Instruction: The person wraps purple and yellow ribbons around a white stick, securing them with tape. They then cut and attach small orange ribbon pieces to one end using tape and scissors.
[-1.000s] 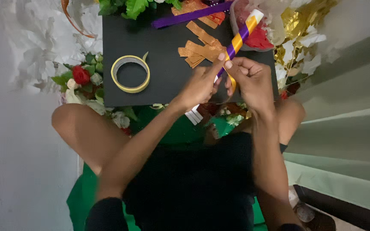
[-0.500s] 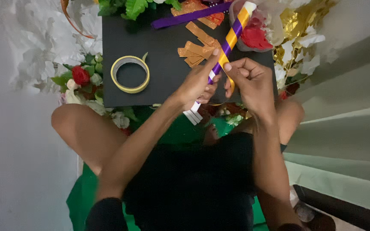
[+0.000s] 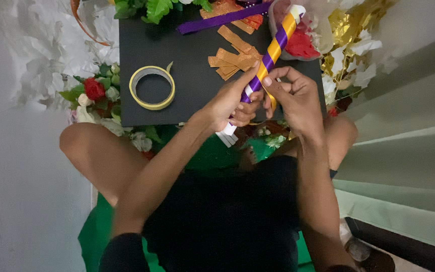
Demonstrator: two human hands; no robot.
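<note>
We see our left hand (image 3: 230,103) and right hand (image 3: 292,96) both closed around the white rod wrapped in purple and gold ribbon (image 3: 273,50), slanting over the black board (image 3: 192,60) near the yellow tape roll (image 3: 152,87).

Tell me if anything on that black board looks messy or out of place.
The orange paper strips lie in a loose, crisscrossed heap on the black board. The tape roll lies flat. Both hands, left and right, grip the striped stick. Nothing looks spilled or damaged.
</note>
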